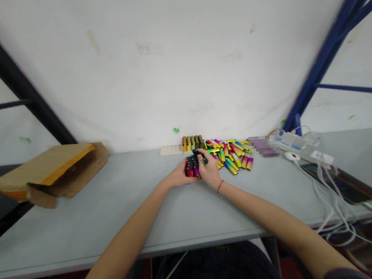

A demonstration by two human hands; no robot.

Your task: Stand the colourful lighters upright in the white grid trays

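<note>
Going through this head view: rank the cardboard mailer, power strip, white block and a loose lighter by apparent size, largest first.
1. Cardboard mailer
2. Power strip
3. White block
4. Lighter

The lighter sits nearer the camera than the block, so their true sizes are less certain.

1. Yellow, magenta, green and blue metallic gradients are shown by the glossy disposable lighters [230,155] in the loose pile.
2. Black, red and magenta are seen on the tightly clustered plastic lighters [191,168].
3. Gold and olive tones are carried by the upright row of lighters [192,143].
4. A yellow-orange stripe is seen along the brown cardboard envelope [51,171].
5. Pale grey is shown by the flat tabletop [114,214].
6. Deep blue is shown by the steel shelf upright [327,55].
</note>
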